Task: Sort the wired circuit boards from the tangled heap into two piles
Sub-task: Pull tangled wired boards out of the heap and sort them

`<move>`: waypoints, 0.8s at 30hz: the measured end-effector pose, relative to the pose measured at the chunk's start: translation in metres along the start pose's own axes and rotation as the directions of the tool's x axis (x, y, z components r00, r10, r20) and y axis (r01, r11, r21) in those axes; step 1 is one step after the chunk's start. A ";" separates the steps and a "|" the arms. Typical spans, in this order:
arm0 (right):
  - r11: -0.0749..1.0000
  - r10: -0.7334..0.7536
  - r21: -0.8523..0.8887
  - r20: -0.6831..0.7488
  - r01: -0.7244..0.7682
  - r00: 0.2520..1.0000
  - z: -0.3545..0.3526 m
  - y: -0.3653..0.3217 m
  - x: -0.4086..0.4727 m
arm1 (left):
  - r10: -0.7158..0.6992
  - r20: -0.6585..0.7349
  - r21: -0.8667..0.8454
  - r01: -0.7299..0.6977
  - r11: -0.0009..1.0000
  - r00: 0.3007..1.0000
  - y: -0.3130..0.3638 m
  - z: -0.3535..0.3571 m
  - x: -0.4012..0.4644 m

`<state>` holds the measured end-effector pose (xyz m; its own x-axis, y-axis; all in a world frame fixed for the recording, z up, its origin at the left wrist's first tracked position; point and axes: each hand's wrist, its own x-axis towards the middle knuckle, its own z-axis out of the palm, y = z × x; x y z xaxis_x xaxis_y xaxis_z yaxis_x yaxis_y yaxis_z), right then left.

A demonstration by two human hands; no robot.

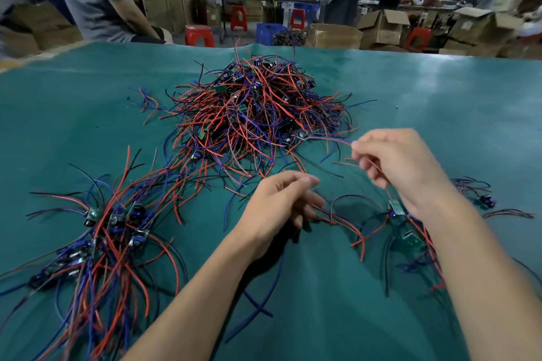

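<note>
The right hand (401, 167) is pinching a thin red wire, with a small circuit board (396, 208) dangling beneath it. The left hand (281, 205) is curling its fingers around red wires low over the green tabletop (440, 97). The tangled heap (258, 108) is lying beyond both hands, with 1 sorted pile (96, 237) sitting at the near left.

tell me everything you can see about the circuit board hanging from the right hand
The small circuit board is a pale green rectangle, tilted, hanging just above the green table cover. Thin red wires run up from it into the right hand, which pinches them. More red and dark wires trail from it toward the left hand. Its components are too blurred to make out.
</note>
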<state>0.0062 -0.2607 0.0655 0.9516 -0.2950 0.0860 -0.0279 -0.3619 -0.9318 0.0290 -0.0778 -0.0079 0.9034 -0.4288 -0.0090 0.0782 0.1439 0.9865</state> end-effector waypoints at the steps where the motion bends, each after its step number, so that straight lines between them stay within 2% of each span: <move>1: 0.999 -0.021 0.039 0.062 0.019 0.998 0.000 0.002 -0.013 | -0.011 -0.013 -0.046 0.010 0.999 1.000 0.000 0.000 0.001; 3: 0.998 -0.037 0.064 0.261 0.021 0.965 0.009 0.008 -0.036 | -0.037 -0.034 -0.125 0.033 0.992 0.999 0.001 -0.001 0.002; 5: 1.000 -0.012 0.004 0.432 0.012 0.902 0.022 0.017 -0.046 | -0.055 -0.047 -0.188 0.045 0.981 0.997 -0.001 -0.002 0.004; 8: 0.997 0.008 -0.066 0.573 0.037 0.819 0.036 0.023 -0.050 | -0.047 -0.056 -0.226 0.033 0.974 0.997 -0.003 -0.003 0.005; 10: 0.997 0.008 -0.064 0.603 0.038 0.798 0.039 0.025 -0.049 | -0.016 -0.047 -0.182 0.007 0.983 0.999 -0.005 -0.003 0.004; 12: 0.979 -0.046 -0.148 0.509 0.140 0.859 0.041 0.031 -0.046 | 0.020 -0.051 -0.110 -0.025 0.994 0.998 -0.006 -0.004 0.003; 14: 0.942 -0.173 -0.235 0.270 0.239 0.947 0.041 0.038 -0.040 | 0.062 -0.047 0.020 -0.061 0.998 0.997 -0.006 -0.004 0.002; 16: 0.964 -0.208 -0.167 0.020 0.208 0.978 0.039 0.042 -0.033 | 0.072 0.031 0.108 -0.075 0.991 0.997 -0.006 -0.003 0.000; 17: 0.983 -0.169 -0.078 -0.036 0.166 0.985 0.039 0.043 -0.031 | 0.066 0.081 0.122 -0.076 0.990 0.995 -0.006 -0.002 -0.002; 20: 0.996 -0.045 0.071 -0.034 0.047 0.998 0.042 0.050 -0.028 | 0.074 0.133 0.156 -0.095 0.983 0.988 -0.005 -0.003 -0.005; 24: 0.943 -0.009 0.332 0.127 -0.034 0.992 0.043 0.051 -0.025 | 0.111 0.166 0.242 -0.149 0.959 0.980 -0.006 -0.002 -0.006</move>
<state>-0.0062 -0.2333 0.0003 0.9829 -0.1774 0.0491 0.0430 -0.0379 -0.9984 0.0237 -0.0748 -0.0144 0.8240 -0.5521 0.1276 -0.1618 -0.0134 0.9867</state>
